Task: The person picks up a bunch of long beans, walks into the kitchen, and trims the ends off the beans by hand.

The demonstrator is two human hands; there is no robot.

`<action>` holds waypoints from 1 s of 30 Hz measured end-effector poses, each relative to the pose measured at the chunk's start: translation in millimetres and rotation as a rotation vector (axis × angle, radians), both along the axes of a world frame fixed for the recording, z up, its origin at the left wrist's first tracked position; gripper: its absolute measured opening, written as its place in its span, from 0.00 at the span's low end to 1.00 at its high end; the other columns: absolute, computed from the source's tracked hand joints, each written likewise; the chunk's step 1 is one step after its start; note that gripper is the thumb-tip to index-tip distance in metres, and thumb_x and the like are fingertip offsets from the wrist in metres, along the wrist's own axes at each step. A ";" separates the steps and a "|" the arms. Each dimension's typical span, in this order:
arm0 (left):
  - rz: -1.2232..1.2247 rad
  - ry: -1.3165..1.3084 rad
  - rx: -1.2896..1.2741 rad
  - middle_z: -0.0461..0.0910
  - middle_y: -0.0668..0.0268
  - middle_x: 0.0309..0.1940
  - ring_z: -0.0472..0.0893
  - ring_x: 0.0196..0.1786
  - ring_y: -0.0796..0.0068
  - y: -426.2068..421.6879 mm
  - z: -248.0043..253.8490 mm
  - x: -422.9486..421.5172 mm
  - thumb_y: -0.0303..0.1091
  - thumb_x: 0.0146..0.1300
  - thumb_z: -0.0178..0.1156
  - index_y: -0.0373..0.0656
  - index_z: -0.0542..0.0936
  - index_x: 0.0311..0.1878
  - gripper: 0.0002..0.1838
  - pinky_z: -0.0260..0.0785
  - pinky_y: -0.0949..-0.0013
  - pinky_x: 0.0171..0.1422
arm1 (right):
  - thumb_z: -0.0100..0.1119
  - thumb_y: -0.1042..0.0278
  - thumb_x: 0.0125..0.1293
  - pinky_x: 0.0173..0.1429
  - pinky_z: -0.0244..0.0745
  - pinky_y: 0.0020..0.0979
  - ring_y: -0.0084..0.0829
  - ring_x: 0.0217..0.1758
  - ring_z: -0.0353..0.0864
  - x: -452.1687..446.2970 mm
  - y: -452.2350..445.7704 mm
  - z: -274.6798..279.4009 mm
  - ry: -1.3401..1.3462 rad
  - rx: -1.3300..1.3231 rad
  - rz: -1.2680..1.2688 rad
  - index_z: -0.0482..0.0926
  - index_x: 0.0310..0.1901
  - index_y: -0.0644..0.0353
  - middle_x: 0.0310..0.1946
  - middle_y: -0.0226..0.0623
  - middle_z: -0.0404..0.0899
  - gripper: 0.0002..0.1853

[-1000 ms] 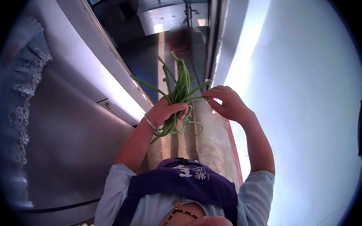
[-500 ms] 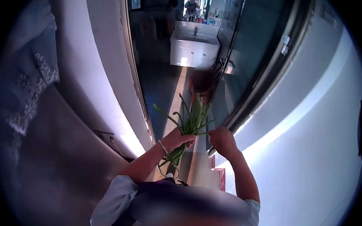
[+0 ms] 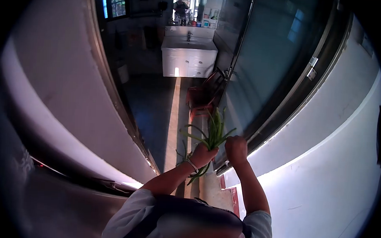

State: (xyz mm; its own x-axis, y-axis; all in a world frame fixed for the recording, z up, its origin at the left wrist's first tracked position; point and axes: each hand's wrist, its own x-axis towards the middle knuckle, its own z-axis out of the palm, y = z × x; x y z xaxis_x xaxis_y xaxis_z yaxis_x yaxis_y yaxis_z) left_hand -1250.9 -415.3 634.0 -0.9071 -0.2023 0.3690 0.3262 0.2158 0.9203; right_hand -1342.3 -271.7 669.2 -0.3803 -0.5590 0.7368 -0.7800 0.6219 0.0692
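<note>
In the head view, the left hand (image 3: 204,155) is closed round the middle of a bunch of long green stalks (image 3: 216,130), its fingers wrapped snugly about them; the upper ends fan out beyond the fist, some bending sideways, and the other ends trail back beneath the wrist, beside a pale bracelet (image 3: 192,165); the bunch is held up in front of the body, over the floor (image 3: 146,113) at a doorway. The right hand (image 3: 236,148) is just beside the bunch, its fingers curled in; one stalk reaches close to them, though I cannot tell whether they pinch it.

Beyond the hands, a reddish chair (image 3: 201,96) stands on the floor, next to a glass door (image 3: 273,71) that runs along the right-hand edge; near the far edge is a white washbasin cabinet (image 3: 189,59) with a tap (image 3: 189,36) on top; a strip of light (image 3: 172,131) lies along the floor from the cabinet towards the doorway.
</note>
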 end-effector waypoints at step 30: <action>-1.244 -0.431 -0.047 0.76 0.69 0.19 0.75 0.21 0.81 648.9 -109.5 -28.0 0.35 0.66 0.59 0.40 0.78 0.29 0.11 0.67 0.75 0.26 | 0.55 0.76 0.66 0.36 0.75 0.26 0.24 0.31 0.81 237.4 628.6 -199.6 -0.411 -1.214 -0.476 0.79 0.43 0.66 0.31 0.38 0.83 0.07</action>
